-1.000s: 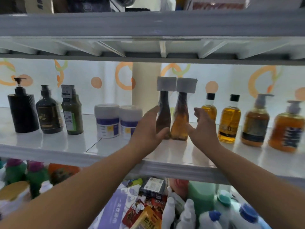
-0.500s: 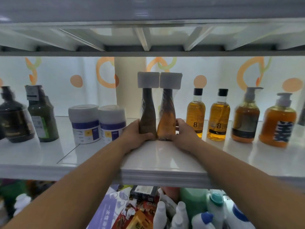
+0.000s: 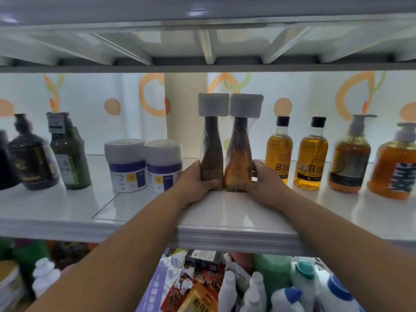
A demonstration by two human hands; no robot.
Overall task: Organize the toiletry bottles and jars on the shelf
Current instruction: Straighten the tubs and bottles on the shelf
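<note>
Two tall brown bottles with square grey caps stand side by side, touching, at the middle of the white shelf (image 3: pixel 225 212). My left hand (image 3: pixel 195 183) grips the base of the darker left bottle (image 3: pixel 211 152). The amber right bottle (image 3: pixel 238 152) is gripped at its base by my right hand (image 3: pixel 263 183). Both bottles are upright. Two white jars with purple bands (image 3: pixel 144 165) stand just left of them. Two golden bottles with black caps (image 3: pixel 295 152) stand just right.
Dark pump bottles (image 3: pixel 31 158) and a green bottle (image 3: pixel 69 156) line the left end; two orange pump bottles (image 3: pixel 371 158) line the right end. An upper shelf (image 3: pixel 202 48) hangs close overhead. Below, the lower level holds white bottles (image 3: pixel 247 293) and packets.
My hands came in from the sides and closed round the bases of the two brown bottles, pressing them together. The view has moved closer and slightly lower.
</note>
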